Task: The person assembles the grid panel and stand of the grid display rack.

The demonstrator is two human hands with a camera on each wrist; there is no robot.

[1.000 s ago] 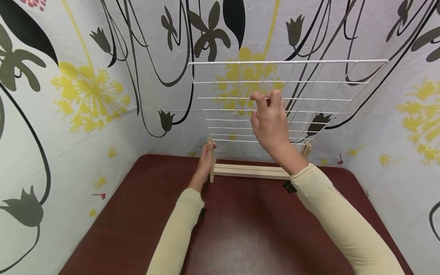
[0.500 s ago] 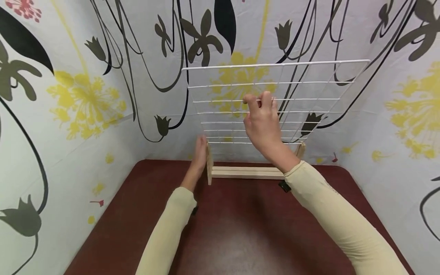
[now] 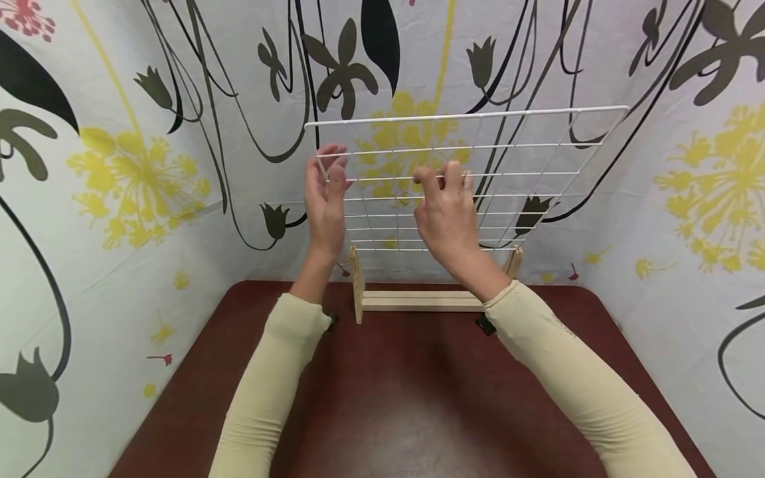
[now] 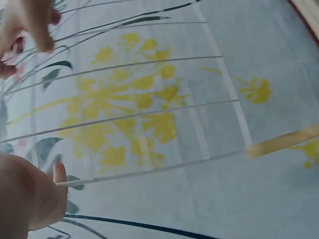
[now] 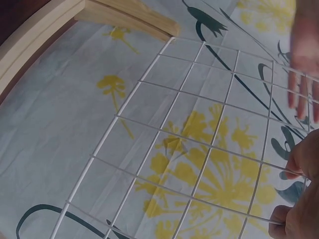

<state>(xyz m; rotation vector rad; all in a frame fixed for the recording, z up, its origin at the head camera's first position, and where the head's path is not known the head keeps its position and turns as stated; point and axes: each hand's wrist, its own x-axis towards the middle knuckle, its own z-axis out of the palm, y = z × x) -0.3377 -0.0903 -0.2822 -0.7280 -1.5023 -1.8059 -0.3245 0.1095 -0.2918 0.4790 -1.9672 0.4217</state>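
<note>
A white wire grid rack [image 3: 526, 145] leans up and back, its lower corners at the tops of a wooden stand's two uprights [image 3: 357, 285]. My right hand [image 3: 449, 219] grips the middle of the rack, fingers curled over a cross wire. At the rack's left side is my left hand [image 3: 325, 206], thumb in front and fingers extending behind the side wire. The right wrist view shows these left fingers [image 5: 303, 94] fairly straight beyond the wires. In the left wrist view, the side wire meets my left hand [image 4: 35, 194], and one upright [image 4: 284, 142] stands at the rack's lower corner.
The stand's wooden crossbar [image 3: 418, 301] lies along the back of a dark red-brown table [image 3: 406, 398]. Close behind and on both sides hangs white cloth [image 3: 239, 166] printed with flowers. Small dark devices [image 3: 485, 324] sit under the wrists.
My left hand has left the stand's left upright and risen to the rack's left side. My right hand keeps its grip on the rack. The head view has shifted slightly.
</note>
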